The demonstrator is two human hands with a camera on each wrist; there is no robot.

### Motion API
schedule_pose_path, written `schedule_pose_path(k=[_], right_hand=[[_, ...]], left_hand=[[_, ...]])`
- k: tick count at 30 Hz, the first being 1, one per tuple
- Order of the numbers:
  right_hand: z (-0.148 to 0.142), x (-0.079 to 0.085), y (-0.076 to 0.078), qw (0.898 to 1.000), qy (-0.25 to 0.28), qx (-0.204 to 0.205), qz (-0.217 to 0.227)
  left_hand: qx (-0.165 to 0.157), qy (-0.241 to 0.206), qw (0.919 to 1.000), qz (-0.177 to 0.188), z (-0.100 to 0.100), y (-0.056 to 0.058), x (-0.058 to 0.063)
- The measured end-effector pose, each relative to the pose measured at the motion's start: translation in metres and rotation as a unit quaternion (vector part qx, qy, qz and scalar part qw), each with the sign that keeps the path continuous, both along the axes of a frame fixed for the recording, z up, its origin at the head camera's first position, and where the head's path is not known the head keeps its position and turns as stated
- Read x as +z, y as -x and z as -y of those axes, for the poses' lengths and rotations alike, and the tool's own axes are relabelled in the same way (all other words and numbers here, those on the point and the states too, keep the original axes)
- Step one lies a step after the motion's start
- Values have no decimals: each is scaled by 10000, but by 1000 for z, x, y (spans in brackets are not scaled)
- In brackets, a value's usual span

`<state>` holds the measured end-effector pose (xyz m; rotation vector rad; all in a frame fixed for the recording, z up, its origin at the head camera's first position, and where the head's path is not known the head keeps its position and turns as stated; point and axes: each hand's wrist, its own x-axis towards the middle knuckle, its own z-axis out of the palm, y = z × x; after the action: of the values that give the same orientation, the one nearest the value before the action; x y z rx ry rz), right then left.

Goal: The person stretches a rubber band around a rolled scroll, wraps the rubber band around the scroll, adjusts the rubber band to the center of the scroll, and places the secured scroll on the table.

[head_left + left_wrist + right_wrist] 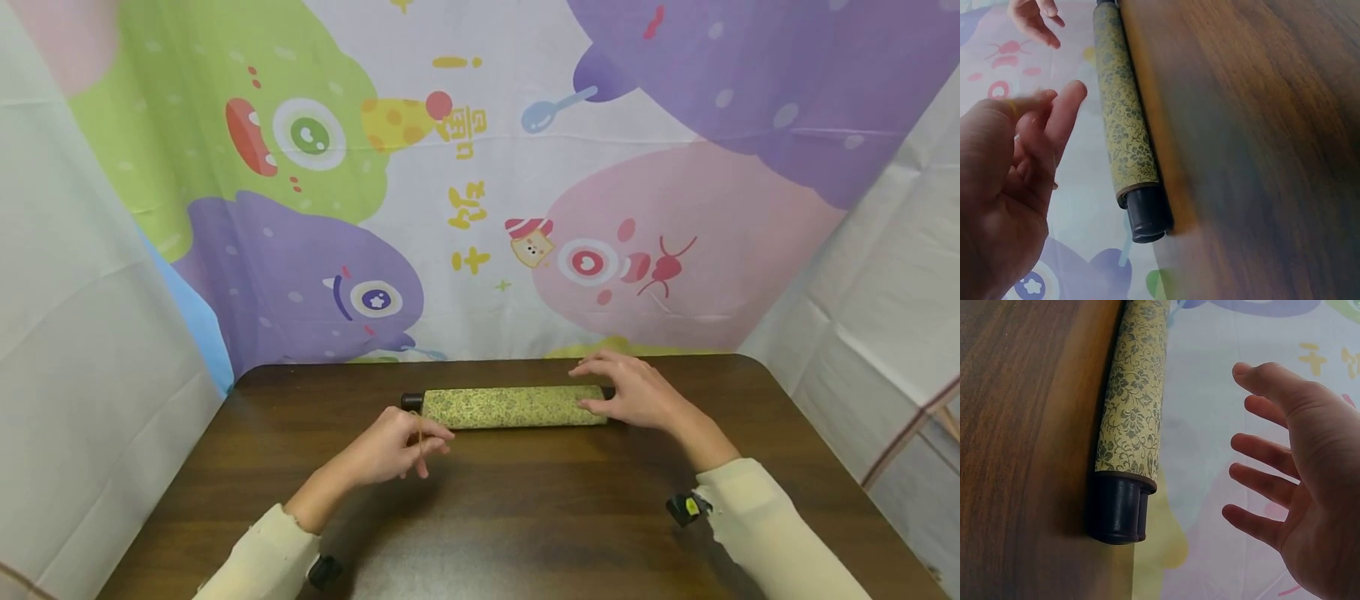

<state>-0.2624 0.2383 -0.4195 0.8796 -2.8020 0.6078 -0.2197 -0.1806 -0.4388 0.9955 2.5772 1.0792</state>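
Observation:
A rolled scroll (517,407) with green-and-yellow floral cloth lies across the dark wooden table. Black knobs stick out at its ends; the left knob (1149,212) shows in the left wrist view, the double right knob (1117,509) in the right. My left hand (401,446) is near the scroll's left end, its fingers bent around a thin tan rubber band (419,433). Exactly how the band passes between the fingers is partly hidden. Over the right end hovers my right hand (633,392), fingers spread and gently bent, holding nothing; the right wrist view shows it apart from the scroll.
Behind the brown tabletop (517,517) hangs a cloth backdrop (480,317) printed with cartoon monsters. White curtains (97,333) close in the left and right sides. A thin pole (900,442) stands at the far right.

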Motion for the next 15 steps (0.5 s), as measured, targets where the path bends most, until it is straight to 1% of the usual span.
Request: schedule_pose_path(k=[2, 7, 10, 11, 13, 15], right_hand=[[0, 0, 0, 10000, -7, -24, 17], [0, -2, 2, 9998, -108, -79, 161], [-1, -6, 4, 9990, -273, -122, 324], [-1, -8, 5, 9986, -334, -126, 387], [-1, -11, 6, 9978, -415, -138, 501], [-1, -14, 8, 9970, -482, -138, 591]], left_hand=[[131, 48, 9999, -73, 0, -1, 0], [379, 81, 9984, -413, 1, -2, 0], [444, 132, 9974, -554, 1, -2, 0], [414, 162, 9972, -603, 2, -2, 0], [368, 216, 9976, -541, 2, -1, 0], [279, 244, 9985, -392, 2, -1, 0]])
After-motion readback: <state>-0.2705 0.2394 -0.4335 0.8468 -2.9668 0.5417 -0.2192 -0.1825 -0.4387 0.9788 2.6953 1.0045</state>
